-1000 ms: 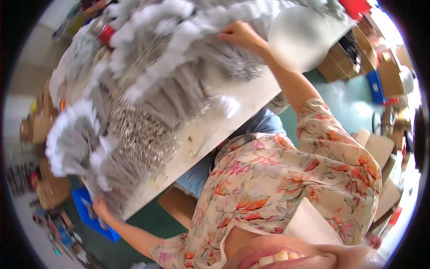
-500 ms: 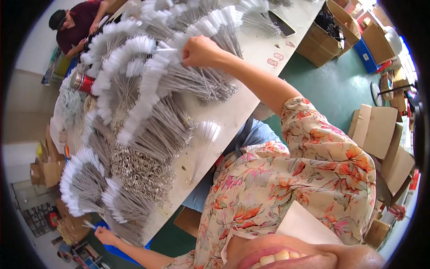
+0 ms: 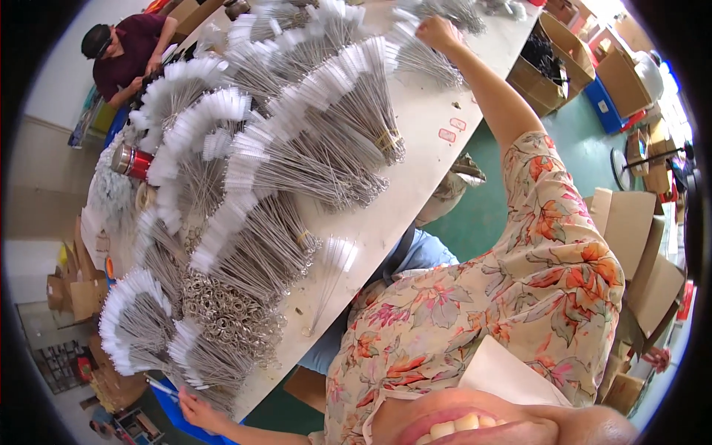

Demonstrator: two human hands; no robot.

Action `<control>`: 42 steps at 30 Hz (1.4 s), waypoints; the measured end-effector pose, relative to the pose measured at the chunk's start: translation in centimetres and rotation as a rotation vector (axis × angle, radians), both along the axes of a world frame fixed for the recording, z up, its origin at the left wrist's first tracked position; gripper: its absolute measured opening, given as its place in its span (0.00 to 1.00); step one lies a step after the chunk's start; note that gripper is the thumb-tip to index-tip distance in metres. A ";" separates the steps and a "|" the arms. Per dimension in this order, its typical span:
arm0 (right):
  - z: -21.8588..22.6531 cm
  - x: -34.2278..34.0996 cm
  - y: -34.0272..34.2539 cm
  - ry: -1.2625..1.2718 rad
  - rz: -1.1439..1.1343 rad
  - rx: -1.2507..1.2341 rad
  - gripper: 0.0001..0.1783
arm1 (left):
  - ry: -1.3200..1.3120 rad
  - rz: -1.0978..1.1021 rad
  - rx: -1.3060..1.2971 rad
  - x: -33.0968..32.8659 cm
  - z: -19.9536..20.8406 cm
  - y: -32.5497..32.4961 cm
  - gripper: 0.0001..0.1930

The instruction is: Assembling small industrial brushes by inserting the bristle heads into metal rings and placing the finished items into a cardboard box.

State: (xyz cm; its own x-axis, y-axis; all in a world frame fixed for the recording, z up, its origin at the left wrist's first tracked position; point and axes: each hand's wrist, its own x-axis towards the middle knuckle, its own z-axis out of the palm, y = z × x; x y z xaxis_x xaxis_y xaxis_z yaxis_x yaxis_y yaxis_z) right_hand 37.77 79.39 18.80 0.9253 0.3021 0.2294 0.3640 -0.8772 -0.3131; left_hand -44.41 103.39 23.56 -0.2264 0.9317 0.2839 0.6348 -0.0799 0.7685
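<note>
Bundles of thin wire-stemmed brushes (image 3: 311,159) with white bristle heads and looped ends cover the white table (image 3: 386,211). My right hand (image 3: 439,32) reaches to the far right, over a bundle of brushes (image 3: 426,63). Its fingers are closed, but what they hold, if anything, is hidden. At the lower left, my left hand (image 3: 196,410) is closed on a slender pale rod (image 3: 162,387), its kind unclear. Beside that hand lie fanned brushes (image 3: 211,352). A few loose brushes (image 3: 330,278) rest near the table's front edge.
A heap of metal rings or loops (image 3: 230,311) lies among the bundles. A red canister (image 3: 133,161) stands at the left, where a co-worker (image 3: 126,59) works with both hands. Open cardboard boxes (image 3: 552,63) and a blue crate (image 3: 604,104) stand on the floor at the right.
My right hand has moved right and away from the middle bundles; the white stick it held no longer shows. My left hand has shifted slightly. The dark phone-like slab is out of sight.
</note>
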 end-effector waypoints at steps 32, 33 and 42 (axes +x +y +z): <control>7.7 -39.3 10.3 1.172 1.228 0.857 0.11 | -0.513 -1.075 -0.035 29.0 1.0 -8.9 0.09; 7.5 -41.4 10.2 1.152 1.251 0.867 0.11 | -0.508 -1.010 0.095 29.0 -0.3 -8.5 0.08; 2.3 -43.0 10.7 1.603 0.909 0.962 0.18 | -0.433 -0.868 0.525 25.6 -4.2 -9.7 0.11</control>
State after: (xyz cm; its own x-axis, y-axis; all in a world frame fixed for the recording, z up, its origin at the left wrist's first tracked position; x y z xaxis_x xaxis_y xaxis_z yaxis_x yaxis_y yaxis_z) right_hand -5.24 90.04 21.05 0.1131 0.9865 -0.1180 -0.4968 -0.0467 -0.8666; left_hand -18.86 93.65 19.33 0.2709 0.6091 0.7454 -0.1104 -0.7496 0.6526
